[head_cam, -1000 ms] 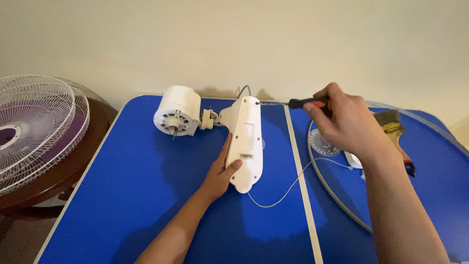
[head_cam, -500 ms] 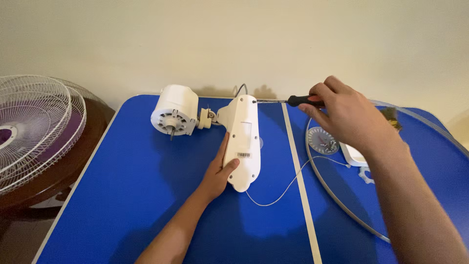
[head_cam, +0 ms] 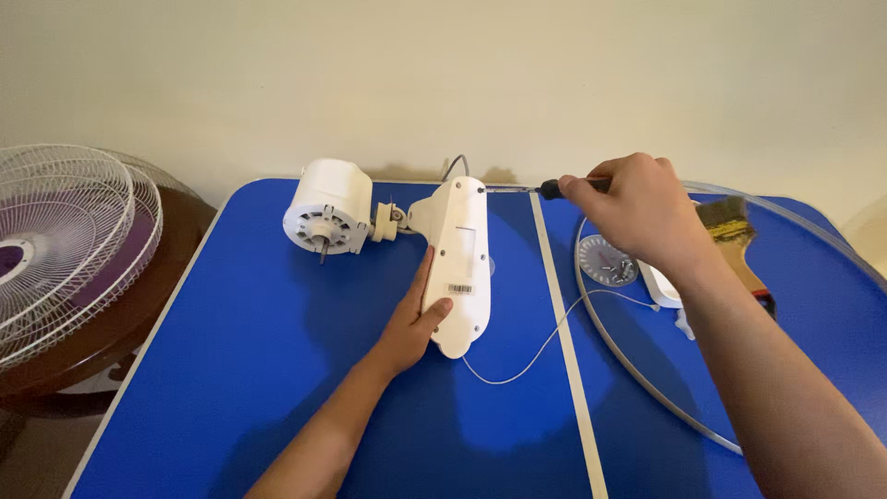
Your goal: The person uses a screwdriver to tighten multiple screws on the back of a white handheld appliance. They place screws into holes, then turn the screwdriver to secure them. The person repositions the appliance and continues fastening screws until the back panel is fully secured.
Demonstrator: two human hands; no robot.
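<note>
A white fan body (head_cam: 459, 259) lies on the blue table (head_cam: 259, 370), with its round white motor housing (head_cam: 328, 217) at the far left end. My left hand (head_cam: 411, 323) rests flat against the body's left side and lower end, holding it steady. My right hand (head_cam: 642, 212) grips a screwdriver (head_cam: 545, 189) with a dark handle. Its metal tip points left at the top right corner of the fan body.
A wire fan grille (head_cam: 65, 249) with a purple centre lies on a dark round table at the left. A large ring-shaped guard (head_cam: 637, 365), a paintbrush (head_cam: 735, 236), a small round dish with screws (head_cam: 607, 261) and a thin white cord (head_cam: 545, 346) lie at the right.
My right hand has moved left with the screwdriver, bringing its tip up to the top of the fan body. My left hand stays on the body.
</note>
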